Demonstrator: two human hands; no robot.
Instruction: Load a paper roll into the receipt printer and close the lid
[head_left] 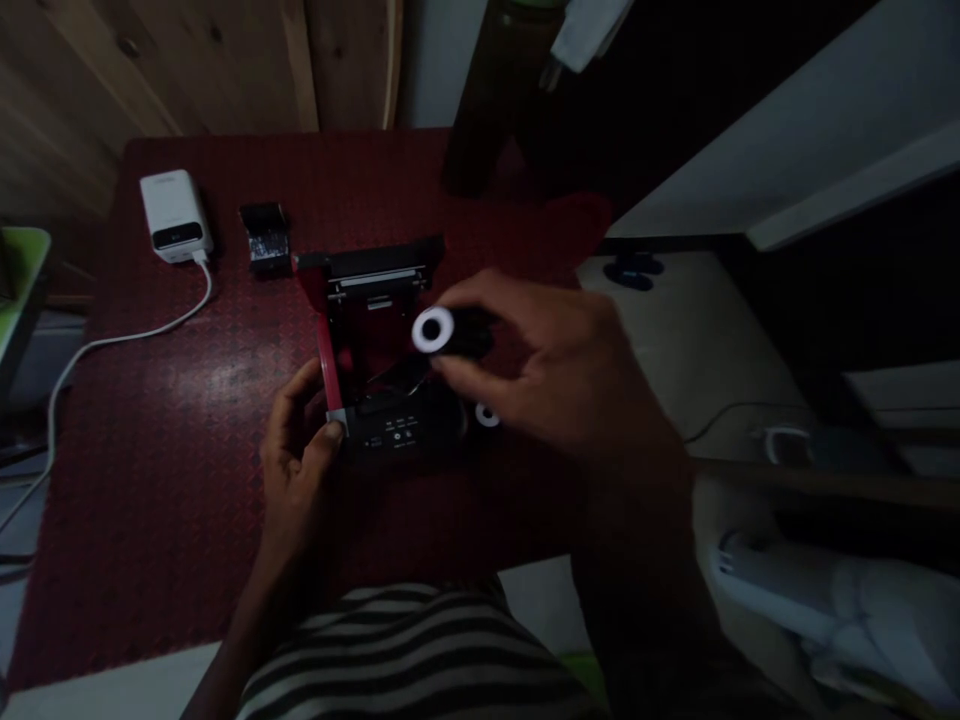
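A small red and black device that looks like a label printer (397, 430) stands on the table with its lid raised and its inside exposed. My left hand (300, 440) grips its left front corner, thumb on top and fingers along the red side. Pinched between the thumb and fingers of my right hand (555, 360) is a small roll (433, 330), dark along its length with a white ring-shaped end around a dark centre. It is held above the open device, over its right side. A second white ring-shaped end (487, 414) shows beside the device, partly under my right hand.
On the dark red table (172, 450) lie a white power bank (176, 215) with a white cable (150, 330) and a small black object (266, 240). A tall dark bottle (499, 100) stands at the back. Blue slippers (634, 270) are on the floor at right.
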